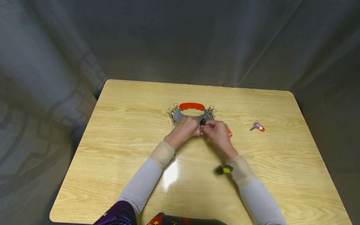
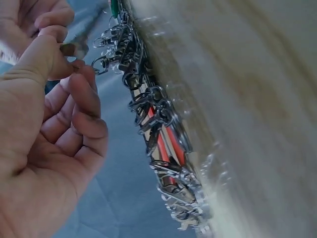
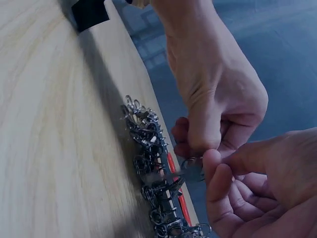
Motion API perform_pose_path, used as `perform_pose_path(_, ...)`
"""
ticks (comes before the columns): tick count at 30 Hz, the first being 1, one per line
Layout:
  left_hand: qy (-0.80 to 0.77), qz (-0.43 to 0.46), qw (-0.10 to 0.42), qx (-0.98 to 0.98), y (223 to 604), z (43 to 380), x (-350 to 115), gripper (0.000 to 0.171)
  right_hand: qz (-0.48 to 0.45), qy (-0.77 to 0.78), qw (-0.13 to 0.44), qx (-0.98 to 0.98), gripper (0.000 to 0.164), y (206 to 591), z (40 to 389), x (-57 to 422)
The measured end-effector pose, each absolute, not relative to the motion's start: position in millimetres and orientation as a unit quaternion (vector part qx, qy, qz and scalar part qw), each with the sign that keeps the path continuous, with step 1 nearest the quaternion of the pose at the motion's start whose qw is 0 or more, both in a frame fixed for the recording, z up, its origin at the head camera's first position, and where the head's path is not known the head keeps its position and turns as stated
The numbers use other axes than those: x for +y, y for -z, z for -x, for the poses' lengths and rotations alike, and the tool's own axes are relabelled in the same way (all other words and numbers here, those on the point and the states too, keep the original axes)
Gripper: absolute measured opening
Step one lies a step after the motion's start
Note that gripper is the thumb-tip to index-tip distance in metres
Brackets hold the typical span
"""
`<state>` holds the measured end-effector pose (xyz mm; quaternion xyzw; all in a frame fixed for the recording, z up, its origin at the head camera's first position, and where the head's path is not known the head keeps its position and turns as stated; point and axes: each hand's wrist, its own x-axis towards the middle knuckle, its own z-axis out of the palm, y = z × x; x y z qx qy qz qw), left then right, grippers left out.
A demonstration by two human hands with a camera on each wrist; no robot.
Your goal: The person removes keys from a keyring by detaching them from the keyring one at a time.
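A grey metal key holder with a red grip (image 1: 192, 106) lies on the table, its two ends lined with small metal clips and rings (image 2: 158, 111). Over its near edge my left hand (image 1: 185, 129) pinches a small metal ring (image 3: 190, 166) between thumb and forefinger. Against those fingertips, my right hand (image 1: 217, 133) pinches a key with a black head (image 1: 202, 122); its blade looks blurred in the wrist views. A red key tag (image 1: 230, 133) shows beside the right hand, partly hidden; whether it hangs from this key I cannot tell.
Farther right on the wooden table (image 1: 118, 131) lies another key with a red tag (image 1: 261, 127). A black and yellow wrist device (image 1: 225, 170) sticks out from the right forearm. Grey curtains (image 1: 180, 47) surround the table's back and sides.
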<state>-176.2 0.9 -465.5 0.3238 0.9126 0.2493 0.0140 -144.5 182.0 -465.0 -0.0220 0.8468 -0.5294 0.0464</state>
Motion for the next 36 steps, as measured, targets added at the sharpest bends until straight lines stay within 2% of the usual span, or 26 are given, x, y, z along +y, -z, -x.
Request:
perform_pose_path(7,-0.351,-0.300,0.066,0.884,463.8,182.5,-4.3,0.010,0.063,0.486,0.023,0.871,0.006,465.8,143.8,186.8)
perform_pose_path(12,-0.355,-0.289,0.079,0.885,463.3,184.9,-6.1,0.014,0.106,0.451,-0.011,0.886,0.009,467.1,146.0,190.9)
perform_pose_path(21,-0.358,-0.274,0.043,0.892,467.6,189.3,-9.6,0.020,0.184,0.412,-0.072,0.890,0.020,466.3,151.3,197.3)
perform_pose_path(29,-0.344,-0.289,0.049,0.892,468.2,187.6,-7.4,0.014,0.227,0.375,-0.111,0.892,0.021,471.2,152.5,198.6)
perform_pose_path(36,-0.353,-0.293,0.052,0.887,468.6,187.0,-6.7,0.012,0.195,0.410,-0.079,0.887,0.018,470.5,153.0,198.7)
